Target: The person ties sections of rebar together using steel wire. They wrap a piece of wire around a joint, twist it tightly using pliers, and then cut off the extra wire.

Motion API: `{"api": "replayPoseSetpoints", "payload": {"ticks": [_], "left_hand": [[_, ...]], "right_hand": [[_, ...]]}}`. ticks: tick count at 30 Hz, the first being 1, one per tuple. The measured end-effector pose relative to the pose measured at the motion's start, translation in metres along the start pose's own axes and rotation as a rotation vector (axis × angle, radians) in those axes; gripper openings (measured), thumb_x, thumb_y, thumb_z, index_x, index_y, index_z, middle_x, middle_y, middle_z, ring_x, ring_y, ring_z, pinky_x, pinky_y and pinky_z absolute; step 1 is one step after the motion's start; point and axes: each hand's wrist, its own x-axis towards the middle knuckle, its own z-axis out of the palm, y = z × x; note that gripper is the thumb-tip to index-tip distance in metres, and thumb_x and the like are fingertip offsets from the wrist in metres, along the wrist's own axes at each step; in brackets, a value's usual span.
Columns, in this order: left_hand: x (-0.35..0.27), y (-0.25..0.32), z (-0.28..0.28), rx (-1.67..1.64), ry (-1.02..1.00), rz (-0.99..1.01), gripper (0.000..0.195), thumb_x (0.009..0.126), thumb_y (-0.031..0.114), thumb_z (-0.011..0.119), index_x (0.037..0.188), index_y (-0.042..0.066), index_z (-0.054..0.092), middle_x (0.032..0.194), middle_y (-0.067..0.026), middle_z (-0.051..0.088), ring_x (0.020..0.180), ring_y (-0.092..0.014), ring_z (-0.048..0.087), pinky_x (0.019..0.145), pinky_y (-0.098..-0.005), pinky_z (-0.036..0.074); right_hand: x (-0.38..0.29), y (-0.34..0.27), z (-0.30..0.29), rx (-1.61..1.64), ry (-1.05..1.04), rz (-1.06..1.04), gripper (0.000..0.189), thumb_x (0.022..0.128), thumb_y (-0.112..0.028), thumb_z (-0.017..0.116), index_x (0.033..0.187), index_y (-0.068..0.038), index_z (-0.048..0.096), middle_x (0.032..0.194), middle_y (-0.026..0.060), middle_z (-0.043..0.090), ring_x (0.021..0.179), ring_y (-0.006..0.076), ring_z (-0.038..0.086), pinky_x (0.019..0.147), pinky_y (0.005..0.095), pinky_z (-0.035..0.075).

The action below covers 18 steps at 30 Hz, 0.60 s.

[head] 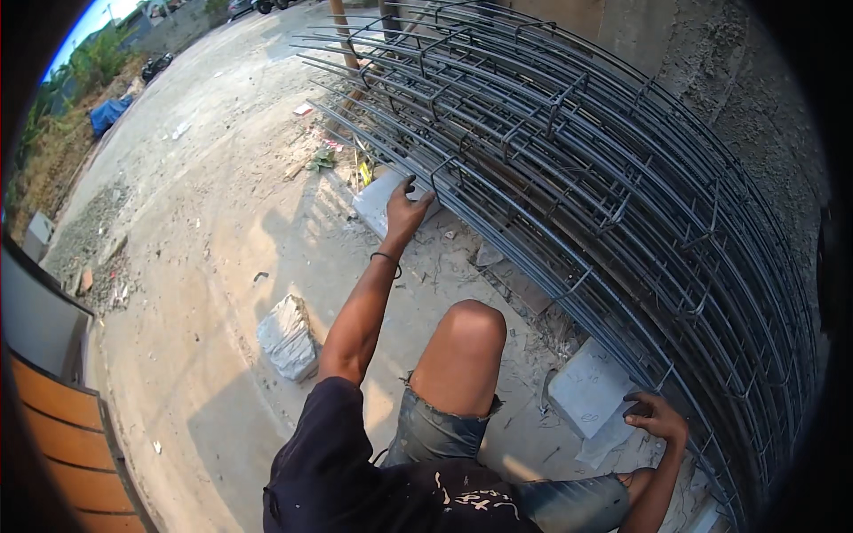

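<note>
A tall stack of steel rebar cages [546, 146], long ribbed bars tied with bent stirrups, runs along my right side. My left hand [408, 208] is at the stack's lower far edge, thumb and fingers apart, close to a stirrup [434, 181]. Whether its fingertips touch the steel is unclear. Beneath that hand lies a pale block [374, 203], partly covered by the bars. My right hand [656, 418] is by the stack's lower near edge, its fingers loosely curled with a gap to the thumb and nothing seen in it. A second pale block [590, 386] with scribbled marks sits beside it.
A rough whitish block [288, 338] rests on the concrete ground [220, 266] left of my bent knee. A wooden post [343, 33] stands at the stack's far end. A rough wall [726, 73] is behind the steel. Orange slatted panels [63, 433] are at lower left.
</note>
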Motion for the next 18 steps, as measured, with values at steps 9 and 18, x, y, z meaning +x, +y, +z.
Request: {"api": "replayPoseSetpoints", "payload": {"ticks": [9,18], "left_hand": [[-0.082,0.148,-0.016,-0.394,-0.168,0.162,0.033,0.083,0.010,0.066,0.114,-0.001,0.059,0.097,-0.0106,0.066,0.080,-0.016,0.063,0.071,-0.0274,0.050],[-0.236,0.324,-0.004,0.256,-1.581,0.935,0.052,0.080,0.025,0.067,0.128,0.011,0.052,0.105,-0.0144,0.062,0.093,-0.033,0.062,0.077,-0.0398,0.051]], "right_hand": [[-0.015,-0.026,0.006,-0.253,0.037,-0.001,0.062,0.073,-0.033,0.076,0.122,-0.002,0.054,0.105,0.0217,0.064,0.098,0.0312,0.064,0.085,0.0391,0.048],[-0.036,-0.007,0.087,-0.621,-0.063,-0.526,0.029,0.079,-0.018,0.062,0.100,0.002,0.057,0.076,0.0188,0.062,0.078,0.0360,0.063,0.065,0.0462,0.050]]}}
